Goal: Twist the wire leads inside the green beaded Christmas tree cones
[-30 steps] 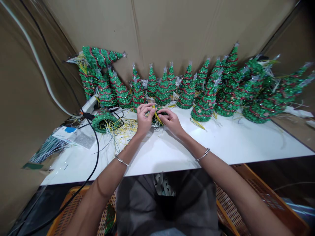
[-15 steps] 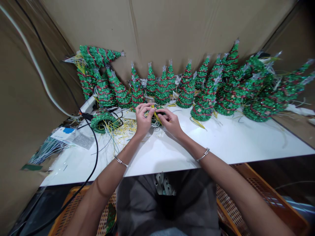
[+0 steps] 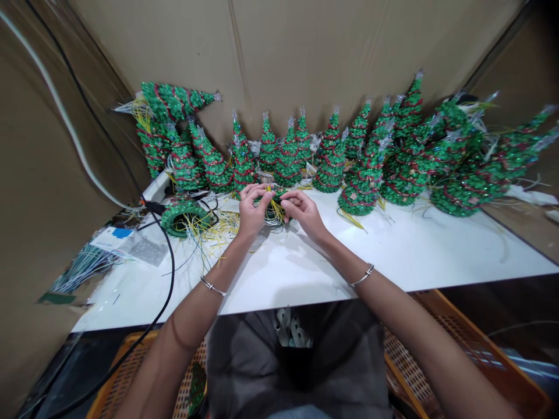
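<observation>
Yellow and white wires (image 3: pixel 274 212) fan out between my two hands from the green base of a small tinsel Christmas tree, most of which my hands hide. My left hand (image 3: pixel 254 208) pinches the yellow strands near their upper end between thumb and fingers. To the right of the bundle, my right hand (image 3: pixel 302 210) has its thumb and fingers drawn together at the wires; what lies in its fingertips is too small to make out. Another green tree base (image 3: pixel 186 218) lies on its side to the left, its round opening toward me with wires spilling out.
Several green tinsel trees (image 3: pixel 288 157) with red garlands line the back of the white table (image 3: pixel 340 262). Cut wire scraps (image 3: pixel 225 224) litter the left. A black cable (image 3: pixel 172 273) hangs across the left side. Orange crates (image 3: pixel 463 337) sit below the table edge.
My right hand has shifted slightly right, away from my left hand, and its fingers have lifted from the yellow strands. The wires now spread more visibly between the hands.
</observation>
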A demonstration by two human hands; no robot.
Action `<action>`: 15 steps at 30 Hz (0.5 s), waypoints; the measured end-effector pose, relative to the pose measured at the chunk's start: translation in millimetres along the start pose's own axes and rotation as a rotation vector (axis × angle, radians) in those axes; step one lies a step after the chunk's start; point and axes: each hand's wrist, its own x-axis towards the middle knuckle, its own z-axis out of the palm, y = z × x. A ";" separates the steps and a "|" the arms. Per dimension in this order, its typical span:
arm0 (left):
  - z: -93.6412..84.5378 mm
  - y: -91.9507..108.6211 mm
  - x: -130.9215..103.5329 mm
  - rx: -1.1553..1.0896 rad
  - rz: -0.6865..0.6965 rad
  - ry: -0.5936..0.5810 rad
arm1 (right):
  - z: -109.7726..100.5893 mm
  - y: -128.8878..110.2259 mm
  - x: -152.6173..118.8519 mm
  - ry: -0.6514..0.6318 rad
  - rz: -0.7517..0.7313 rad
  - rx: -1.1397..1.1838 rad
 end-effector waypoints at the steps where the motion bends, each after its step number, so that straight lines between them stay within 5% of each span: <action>1: -0.3 -1.6 0.6 -0.006 -0.013 0.008 | -1.1 -0.4 1.1 0.001 -0.001 0.030; 7: -2.4 -5.1 2.0 -0.015 -0.015 0.024 | -7.2 -2.8 2.4 0.020 -0.066 -0.120; 15: -3.8 -2.0 2.5 0.018 0.027 0.044 | -13.7 -13.7 1.1 0.098 -0.381 -0.458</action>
